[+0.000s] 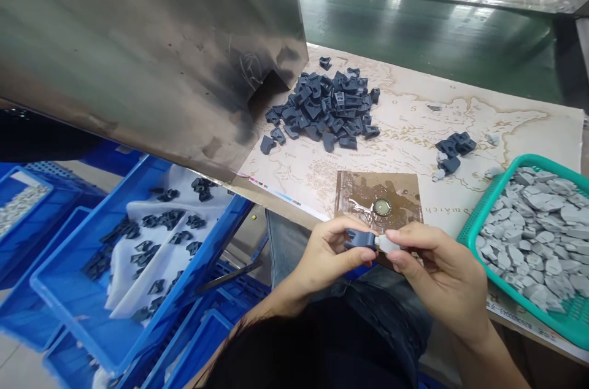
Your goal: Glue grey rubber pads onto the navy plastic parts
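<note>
Factory bench work surrounds me: a soot-stained steel hood slants down over a workbench topped with a printed map sheet, and blue plastic crates sit low on my left, the nearest lined with white cloth and holding scattered dark parts. The hood's notched lower edge opens toward a heap of slate-blue moulded plastic parts on the sheet, which puts them within my reach. On my right, a green plastic basket holds a mass of flat grey pieces, close to the hand working with one. A small cluster of parts lies apart, between heap and basket. Straight in front of me, a brown square pad with a bottle cap on it sits at the bench edge, its surface wet-looking. My left hand grips a dark moulded part between thumb and fingers, steadying it, while my right hand pinches a pale grey piece, its end pressed against the part's side.
</note>
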### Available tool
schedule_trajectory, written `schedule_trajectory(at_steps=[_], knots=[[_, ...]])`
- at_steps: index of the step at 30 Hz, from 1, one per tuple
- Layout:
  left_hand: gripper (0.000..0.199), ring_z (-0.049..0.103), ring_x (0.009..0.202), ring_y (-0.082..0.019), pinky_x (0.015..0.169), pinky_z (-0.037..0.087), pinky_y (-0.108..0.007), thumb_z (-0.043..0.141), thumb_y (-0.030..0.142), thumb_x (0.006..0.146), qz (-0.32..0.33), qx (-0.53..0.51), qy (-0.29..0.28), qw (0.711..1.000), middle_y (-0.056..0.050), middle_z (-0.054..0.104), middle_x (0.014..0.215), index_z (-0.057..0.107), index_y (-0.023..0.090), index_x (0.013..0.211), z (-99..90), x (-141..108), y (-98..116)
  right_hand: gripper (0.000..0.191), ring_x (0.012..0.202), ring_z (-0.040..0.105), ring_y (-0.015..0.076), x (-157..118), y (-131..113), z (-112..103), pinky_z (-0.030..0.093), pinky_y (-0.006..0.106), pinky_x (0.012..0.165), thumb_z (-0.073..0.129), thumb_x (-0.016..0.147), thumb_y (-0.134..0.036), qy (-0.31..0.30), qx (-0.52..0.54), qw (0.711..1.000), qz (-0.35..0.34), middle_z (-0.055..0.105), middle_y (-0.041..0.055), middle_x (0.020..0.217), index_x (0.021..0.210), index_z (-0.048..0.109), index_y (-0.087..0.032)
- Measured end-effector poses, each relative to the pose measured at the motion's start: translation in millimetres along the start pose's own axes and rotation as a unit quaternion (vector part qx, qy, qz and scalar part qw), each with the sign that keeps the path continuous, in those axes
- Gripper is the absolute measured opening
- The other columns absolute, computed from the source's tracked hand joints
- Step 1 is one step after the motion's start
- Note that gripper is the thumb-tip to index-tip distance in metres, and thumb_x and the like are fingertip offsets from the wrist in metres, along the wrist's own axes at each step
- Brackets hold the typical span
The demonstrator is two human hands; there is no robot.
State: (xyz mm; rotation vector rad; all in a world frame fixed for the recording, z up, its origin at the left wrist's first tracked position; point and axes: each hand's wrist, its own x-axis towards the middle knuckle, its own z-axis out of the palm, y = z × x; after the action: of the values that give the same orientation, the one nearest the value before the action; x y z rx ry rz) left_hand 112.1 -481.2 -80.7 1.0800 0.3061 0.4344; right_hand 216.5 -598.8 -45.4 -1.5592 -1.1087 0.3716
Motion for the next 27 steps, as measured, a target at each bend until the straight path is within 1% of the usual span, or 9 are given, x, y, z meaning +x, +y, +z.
schedule_trajectory(at_steps=[3, 6, 10, 12, 14, 16, 19, 23, 27], knots=[[0.036, 0.054, 0.048, -0.008, 0.042, 0.046, -0.019, 0.077, 0.047, 0.064, -0.027, -0.020, 0.003, 0.999, 0.000, 0.059, 0.068, 0.062, 0.016, 0.072, 0.0, -0.8, -0.4, 0.012, 0.065, 0.063, 0.0118, 3.9, -0.8, -1.0, 0.050, 0.018, 0.052, 0.061, 0.087, -0.016, -0.017, -0.011, 0.999, -0.041, 0.067, 0.0005, 0.078, 0.096, 0.063, -0.024], [0.036, 0.054, 0.047, -0.008, 0.042, 0.046, -0.019, 0.077, 0.048, 0.064, -0.026, -0.028, 0.006, 0.999, 0.000, 0.059, 0.066, 0.062, 0.015, 0.072, 0.1, -1.3, -0.6, 0.014, 0.064, 0.063, 0.0107, 3.7, -1.5, -1.7, 0.049, 0.017, 0.052, 0.060, 0.088, -0.016, -0.029, -0.021, 0.998, -0.048, 0.067, -0.0010, 0.077, 0.098, 0.062, -0.025], [0.025, 0.058, 0.053, -0.009, 0.048, 0.049, -0.019, 0.075, 0.040, 0.070, 0.032, -0.006, 0.008, 0.999, -0.002, 0.064, 0.072, 0.068, 0.017, 0.078, -0.2, -1.0, -0.6, 0.012, 0.056, 0.061, 0.0106, -3.2, -1.9, 0.9, 0.048, 0.018, 0.046, 0.063, 0.088, -0.022, 0.024, -0.031, 0.999, -0.008, 0.069, 0.0001, 0.079, 0.099, 0.064, -0.025], [0.021, 0.062, 0.062, -0.012, 0.056, 0.052, -0.021, 0.075, 0.035, 0.071, 0.077, 0.036, 0.019, 0.996, -0.005, 0.068, 0.077, 0.071, 0.018, 0.081, -0.9, -1.1, 0.0, 0.010, 0.049, 0.058, 0.0096, -6.7, -2.7, 3.8, 0.046, 0.018, 0.041, 0.063, 0.088, -0.026, 0.053, -0.017, 0.998, 0.024, 0.069, 0.0011, 0.079, 0.097, 0.066, -0.024], [0.018, 0.065, 0.073, -0.015, 0.064, 0.054, -0.024, 0.076, 0.032, 0.070, 0.118, 0.079, 0.030, 0.989, -0.006, 0.070, 0.081, 0.072, 0.019, 0.083, -2.0, -1.5, 0.8, 0.009, 0.044, 0.056, 0.0092, -8.5, -4.1, 7.1, 0.046, 0.019, 0.039, 0.063, 0.088, -0.028, 0.065, 0.008, 0.996, 0.053, 0.068, 0.0012, 0.073, 0.094, 0.067, -0.022], [0.017, 0.066, 0.078, -0.017, 0.068, 0.055, -0.025, 0.076, 0.030, 0.070, 0.146, 0.105, 0.032, 0.983, -0.006, 0.071, 0.082, 0.073, 0.020, 0.085, -3.1, -2.3, 1.6, 0.010, 0.044, 0.056, 0.0099, -8.7, -5.7, 10.0, 0.048, 0.019, 0.039, 0.063, 0.088, -0.029, 0.066, 0.030, 0.995, 0.071, 0.066, 0.0008, 0.066, 0.092, 0.067, -0.020], [0.018, 0.067, 0.078, -0.016, 0.063, 0.053, -0.023, 0.076, 0.028, 0.071, 0.171, 0.127, 0.029, 0.977, -0.006, 0.072, 0.083, 0.073, 0.023, 0.088, -4.3, -3.9, 2.3, 0.010, 0.043, 0.056, 0.0096, -7.5, -7.5, 13.1, 0.049, 0.017, 0.039, 0.062, 0.089, -0.028, 0.066, 0.045, 0.994, 0.080, 0.064, -0.0008, 0.060, 0.091, 0.067, -0.020], [0.019, 0.067, 0.078, -0.016, 0.058, 0.051, -0.021, 0.075, 0.026, 0.072, 0.192, 0.152, 0.027, 0.969, -0.005, 0.073, 0.085, 0.073, 0.024, 0.091, -4.8, -6.0, 2.8, 0.014, 0.042, 0.057, 0.0097, -6.8, -8.8, 15.4, 0.049, 0.018, 0.039, 0.061, 0.089, -0.031, 0.070, 0.024, 0.993, 0.088, 0.063, -0.0003, 0.058, 0.087, 0.067, -0.019], [0.021, 0.068, 0.081, -0.016, 0.067, 0.055, -0.024, 0.074, 0.024, 0.073, 0.220, 0.174, 0.027, 0.960, -0.005, 0.073, 0.088, 0.072, 0.024, 0.094, -5.3, -7.2, 2.6, 0.019, 0.041, 0.056, 0.0096, -7.3, -10.4, 15.2, 0.048, 0.018, 0.039, 0.059, 0.090, -0.035, 0.062, 0.003, 0.994, 0.094, 0.063, -0.0004, 0.057, 0.086, 0.066, -0.018]])
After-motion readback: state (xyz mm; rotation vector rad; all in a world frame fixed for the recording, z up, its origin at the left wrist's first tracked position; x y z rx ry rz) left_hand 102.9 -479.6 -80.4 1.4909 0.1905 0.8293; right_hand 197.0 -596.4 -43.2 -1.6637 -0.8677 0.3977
